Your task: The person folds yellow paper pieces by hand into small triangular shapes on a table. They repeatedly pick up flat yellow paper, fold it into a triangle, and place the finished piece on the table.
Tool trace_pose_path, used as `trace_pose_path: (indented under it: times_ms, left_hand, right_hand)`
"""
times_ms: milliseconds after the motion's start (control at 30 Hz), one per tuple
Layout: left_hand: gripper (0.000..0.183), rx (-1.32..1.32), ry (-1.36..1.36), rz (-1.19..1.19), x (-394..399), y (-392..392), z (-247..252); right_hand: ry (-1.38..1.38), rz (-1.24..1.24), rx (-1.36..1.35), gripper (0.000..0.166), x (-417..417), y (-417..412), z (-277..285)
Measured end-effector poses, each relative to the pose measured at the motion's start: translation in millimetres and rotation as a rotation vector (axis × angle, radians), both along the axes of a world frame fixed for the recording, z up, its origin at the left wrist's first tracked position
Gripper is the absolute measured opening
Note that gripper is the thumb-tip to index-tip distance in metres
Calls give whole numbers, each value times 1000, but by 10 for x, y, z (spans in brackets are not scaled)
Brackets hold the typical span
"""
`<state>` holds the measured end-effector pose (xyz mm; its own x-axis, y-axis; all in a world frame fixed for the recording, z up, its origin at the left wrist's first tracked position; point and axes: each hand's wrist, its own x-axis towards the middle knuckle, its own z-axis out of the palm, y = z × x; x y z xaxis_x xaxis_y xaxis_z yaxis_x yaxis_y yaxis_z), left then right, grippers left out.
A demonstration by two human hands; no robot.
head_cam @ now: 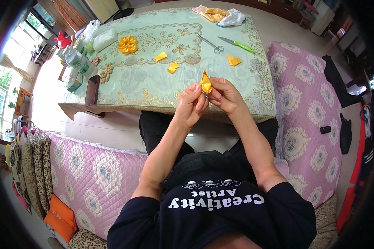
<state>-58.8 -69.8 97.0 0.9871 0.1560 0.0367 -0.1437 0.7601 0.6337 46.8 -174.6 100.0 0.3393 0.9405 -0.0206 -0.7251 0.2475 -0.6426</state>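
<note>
Between both hands, over the near edge of the cloth-covered table (149, 93), a folded yellow paper piece (206, 84) points its tip away from me. My left hand (193, 101) pinches its left side with thumb and finger. On its right side, my right hand (225, 93) grips it between thumb and fingers. Folded yellow paper pieces lie beyond: one (160, 56) with a small group (173, 68) to the left, and another pair (233, 60) to the right. Farther left sits a yellow folded-paper flower (128, 44).
Scissors (212, 44) and a green-handled knife (237, 44) lie beyond my hands. Cloths (219, 15) rest at the far edge. At left are a phone (92, 90), peanuts (106, 73), a plastic bottle (80, 62) and bags (92, 31). A quilted sofa (302, 118) stands at right.
</note>
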Motion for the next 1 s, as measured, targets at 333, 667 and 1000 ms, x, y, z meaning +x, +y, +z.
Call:
trace_pose_path:
  times_ms: [333, 667, 1000]
  left_hand:
    - [21, -58, 9, -83, 36, 122, -47]
    - [20, 17, 56, -40, 54, 154, -21]
    - [16, 132, 57, -20, 12, 229, 29]
  right_hand:
    - [23, 36, -34, 19, 12, -23, 13]
    - [9, -24, -34, 15, 13, -13, -71]
    - [-77, 29, -116, 16, 33, -42, 87]
